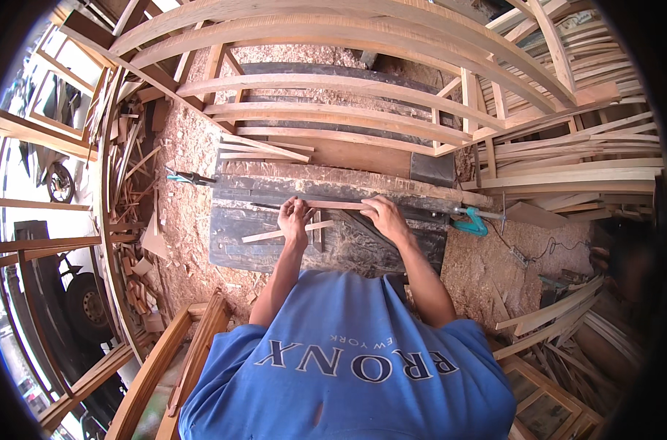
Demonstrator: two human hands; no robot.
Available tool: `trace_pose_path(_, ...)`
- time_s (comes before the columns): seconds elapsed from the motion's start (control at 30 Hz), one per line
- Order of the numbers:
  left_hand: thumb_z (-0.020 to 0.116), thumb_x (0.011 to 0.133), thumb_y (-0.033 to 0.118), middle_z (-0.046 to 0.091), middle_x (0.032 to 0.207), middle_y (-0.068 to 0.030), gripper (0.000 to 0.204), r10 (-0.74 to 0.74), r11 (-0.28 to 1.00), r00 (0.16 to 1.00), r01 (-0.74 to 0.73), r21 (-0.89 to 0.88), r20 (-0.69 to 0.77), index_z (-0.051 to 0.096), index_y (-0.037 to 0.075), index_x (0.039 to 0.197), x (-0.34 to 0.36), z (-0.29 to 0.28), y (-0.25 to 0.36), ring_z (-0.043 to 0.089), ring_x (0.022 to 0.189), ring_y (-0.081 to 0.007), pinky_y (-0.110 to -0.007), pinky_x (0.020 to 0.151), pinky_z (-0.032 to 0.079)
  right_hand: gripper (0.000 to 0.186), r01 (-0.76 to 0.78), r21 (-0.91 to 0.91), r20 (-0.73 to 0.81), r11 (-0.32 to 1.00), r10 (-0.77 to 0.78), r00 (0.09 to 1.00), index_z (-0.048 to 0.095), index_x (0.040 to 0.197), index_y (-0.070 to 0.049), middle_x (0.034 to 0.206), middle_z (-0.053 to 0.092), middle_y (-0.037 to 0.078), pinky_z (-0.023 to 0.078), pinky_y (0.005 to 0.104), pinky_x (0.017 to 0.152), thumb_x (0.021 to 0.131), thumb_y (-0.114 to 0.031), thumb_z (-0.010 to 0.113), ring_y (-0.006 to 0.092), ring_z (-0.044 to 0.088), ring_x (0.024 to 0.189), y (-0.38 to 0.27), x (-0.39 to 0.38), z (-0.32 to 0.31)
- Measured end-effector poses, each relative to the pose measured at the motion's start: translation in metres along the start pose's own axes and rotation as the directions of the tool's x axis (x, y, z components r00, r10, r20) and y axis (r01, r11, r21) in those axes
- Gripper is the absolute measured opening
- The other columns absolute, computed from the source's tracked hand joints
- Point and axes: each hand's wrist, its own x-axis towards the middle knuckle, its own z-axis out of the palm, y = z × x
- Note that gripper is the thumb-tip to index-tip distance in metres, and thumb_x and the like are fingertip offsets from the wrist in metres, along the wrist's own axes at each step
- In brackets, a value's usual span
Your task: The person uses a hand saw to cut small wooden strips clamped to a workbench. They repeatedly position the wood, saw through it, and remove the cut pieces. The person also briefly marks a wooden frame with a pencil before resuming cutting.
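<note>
My left hand [295,217] and my right hand [381,216] hold a thin pale wood strip [333,205] by its two ends, level over a dark, dust-covered workbench [238,257]. Fingers of both hands are closed on it. Below the left hand another loose strip [261,236] lies slanted across a short bar [319,240] on the bench. A dark diagonal piece [370,232] runs under the right hand.
Curved wooden frames [348,81] stand beyond the bench, with loose strips [267,147] at its back. A teal clamp [471,222] is at the right end, another [187,177] at the left. Stacked timber [575,176] and offcuts [132,147] flank me.
</note>
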Motion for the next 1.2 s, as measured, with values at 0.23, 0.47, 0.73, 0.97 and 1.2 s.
trace_pose_path(0.23, 0.056, 0.102, 0.023, 0.060, 0.126, -0.0232, 0.050, 0.110, 0.977, 0.961, -0.151, 0.151, 0.253, 0.042, -0.001, 0.143, 0.005, 0.023, 0.007, 0.065, 0.107, -0.0324, -0.042, 0.094, 0.056, 0.024, -0.043, -0.081, -0.107, 0.996, 0.035, 0.994, 0.071, 0.109, -0.002, 0.102, 0.069, 0.017, 0.054, 0.0413, 0.081, 0.087, -0.010, 0.067, 0.0356, 0.066, 0.094, 0.043, 0.037, -0.065)
trace_pose_path(0.47, 0.060, 0.095, 0.015, 0.069, 0.114, -0.0135, 0.030, 0.219, 0.162, 0.901, -0.412, 0.896, 0.375, 0.063, 0.007, 0.124, -0.017, -0.069, 0.055, 0.064, 0.109, -0.0278, -0.041, 0.095, 0.046, 0.023, -0.135, -0.211, -0.117, 0.968, 0.112, 0.987, 0.072, 0.109, -0.007, 0.106, 0.069, 0.013, 0.053, 0.0421, 0.081, 0.088, -0.015, 0.067, 0.0346, 0.066, 0.097, 0.080, 0.080, -0.085)
trace_pose_path(0.73, 0.066, 0.087, 0.013, 0.063, 0.120, -0.0165, 0.036, 0.400, -0.076, 0.762, -0.526, 0.847, 0.509, 0.059, 0.005, 0.122, -0.032, -0.099, 0.049, 0.056, 0.116, -0.0315, -0.045, 0.103, 0.039, 0.022, 0.040, -0.038, 0.032, 0.998, -0.039, 0.999, 0.072, 0.107, -0.007, 0.109, 0.070, 0.011, 0.054, 0.0405, 0.085, 0.087, -0.014, 0.068, 0.0328, 0.067, 0.097, 0.013, 0.049, -0.031)
trace_pose_path(0.97, 0.061, 0.086, 0.004, 0.058, 0.103, -0.0152, 0.030, 0.573, 0.604, 0.762, -0.144, 0.784, -0.301, 0.053, -0.002, 0.114, -0.043, -0.137, 0.018, 0.058, 0.099, -0.0255, -0.038, 0.088, 0.046, 0.020, 0.154, -0.090, 0.190, 0.984, -0.135, 0.972, 0.073, 0.102, -0.008, 0.096, 0.069, 0.007, 0.056, 0.0367, 0.076, 0.085, -0.018, 0.072, 0.0256, 0.068, 0.087, -0.049, 0.006, 0.079)
trace_pose_path(1.2, 0.070, 0.092, 0.027, 0.065, 0.101, -0.0207, 0.053, -0.231, 0.958, 0.933, 0.268, 0.103, -0.278, 0.048, -0.009, 0.123, -0.046, -0.124, -0.008, 0.071, 0.087, -0.0302, -0.036, 0.068, 0.061, 0.025, 0.269, -0.262, 0.081, 0.927, -0.257, 0.963, 0.071, 0.111, -0.010, 0.115, 0.064, 0.015, 0.046, 0.0471, 0.094, 0.090, -0.015, 0.059, 0.0316, 0.060, 0.109, -0.050, -0.001, 0.128)
